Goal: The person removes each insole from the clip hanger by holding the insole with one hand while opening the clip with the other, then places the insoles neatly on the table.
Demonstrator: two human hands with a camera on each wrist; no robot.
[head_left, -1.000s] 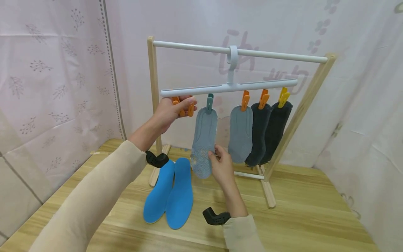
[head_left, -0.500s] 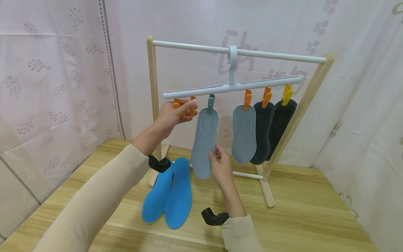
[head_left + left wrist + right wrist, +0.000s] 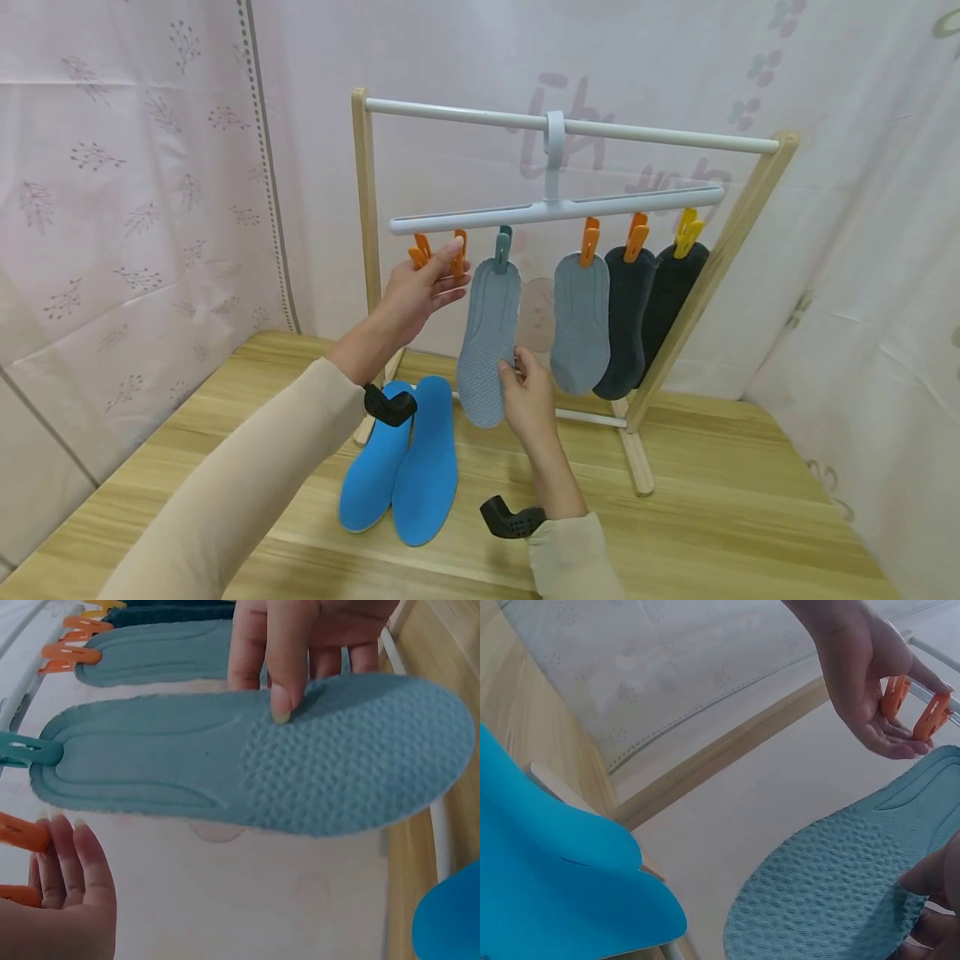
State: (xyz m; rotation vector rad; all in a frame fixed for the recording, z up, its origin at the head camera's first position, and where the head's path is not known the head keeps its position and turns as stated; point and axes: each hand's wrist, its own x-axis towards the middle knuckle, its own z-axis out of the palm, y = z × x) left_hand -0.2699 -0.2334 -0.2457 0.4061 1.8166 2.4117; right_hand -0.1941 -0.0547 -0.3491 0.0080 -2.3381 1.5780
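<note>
A grey-blue insole (image 3: 487, 333) hangs toe-down from a teal clip (image 3: 501, 242) on a white hanger bar (image 3: 555, 210). My right hand (image 3: 513, 365) pinches the insole's right edge near its dotted toe end; the left wrist view shows the thumb pressed on the insole (image 3: 225, 765). My left hand (image 3: 448, 268) is up by the two empty orange clips (image 3: 457, 250) at the bar's left end. Its fingers are straight and just touch the clips (image 3: 930, 716). Nothing is in its palm.
The hanger hangs on a wooden rack (image 3: 367, 208) with a white top rail. Another grey insole (image 3: 579, 325) and two dark insoles (image 3: 626, 317) hang to the right. Two blue insoles (image 3: 405, 458) lie on the wooden table (image 3: 712, 517). Pink curtains stand behind.
My left hand has let go of the orange clips; its fingers have straightened and dropped a little. The hanger has swung slightly to the right. My right hand keeps its pinch.
</note>
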